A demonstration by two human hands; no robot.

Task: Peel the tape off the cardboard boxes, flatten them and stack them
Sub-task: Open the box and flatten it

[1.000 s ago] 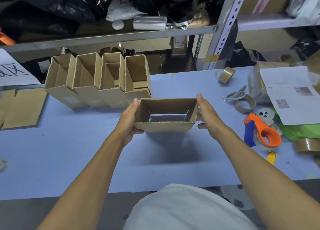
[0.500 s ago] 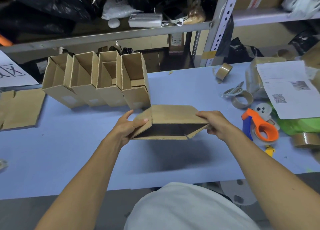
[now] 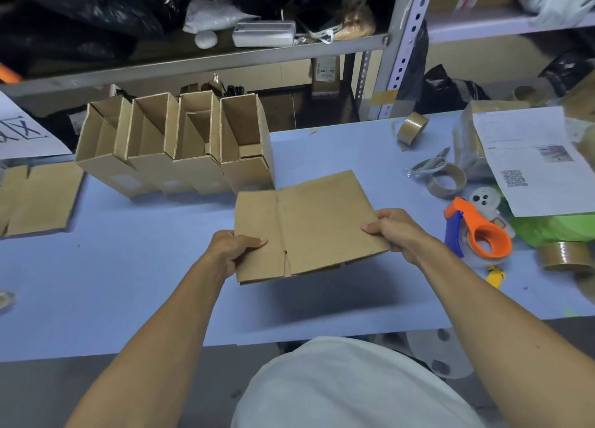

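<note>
Readable text is thin: sheet of paper (image 3: 528,166) far right has a QR code and a small photo, print too fine to read. White sheet (image 3: 22,131) at the left edge shows big hand-drawn strokes, looks like "X" in a box, cropped. Label on the small box (image 3: 325,73) behind the shelf post is illegible.

I see the flattened box (image 3: 309,224) held above the blue surface (image 3: 128,282), roughly centre, tilted slightly with its right end higher. It's collapsed flat, flaps in plane. My left hand (image 3: 236,250) pinches its left edge, thumb on top near the lower-left corner, fingers under. My right hand (image 3: 394,231) grips the right edge, thumb on top, fingers curled underneath. Both hands clamped on the same piece, at opposite ends.

Row of four open boxes (image 3: 174,147) stands just behind it, leaning left, touching side by side; the rightmost one is just beside the flat box's far-left corner. Flattened stack (image 3: 38,198) lies well apart at the left edge of the surface.

Right of my right hand: orange tape dispenser (image 3: 483,231), near but not touching. Brown tape rolls (image 3: 446,181) and scissors (image 3: 429,165) further back.
</note>
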